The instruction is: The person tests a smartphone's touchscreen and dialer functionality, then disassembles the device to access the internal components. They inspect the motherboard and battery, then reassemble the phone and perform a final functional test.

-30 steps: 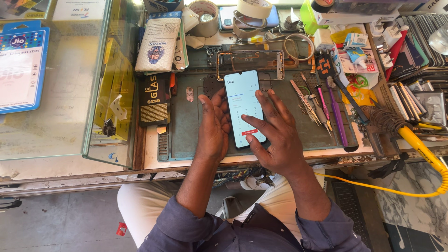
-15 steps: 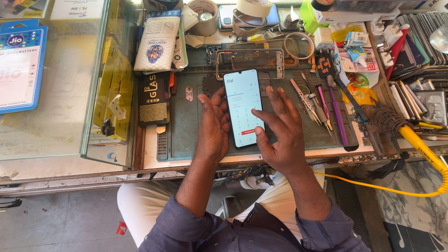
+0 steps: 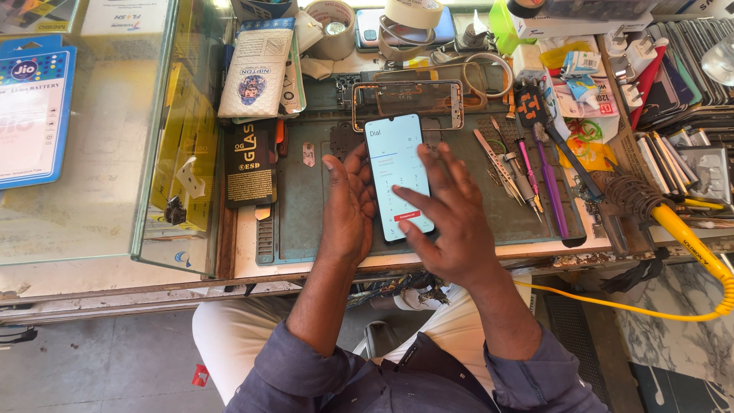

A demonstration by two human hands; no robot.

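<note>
A smartphone with a lit white screen lies over the dark green work mat. My left hand cups its left edge and holds it. My right hand hovers over the lower right of the screen with fingers spread, the forefinger tip touching the screen's lower part.
A bare phone frame lies just behind the phone. Tweezers and screwdrivers lie on the mat's right side. Tape rolls and packets stand at the back, a glass counter on the left, a yellow coiled cable on the right.
My right hand's fingers have spread and shifted slightly over the screen. The screen shows a different page now. My left hand stays on the phone's left edge.
</note>
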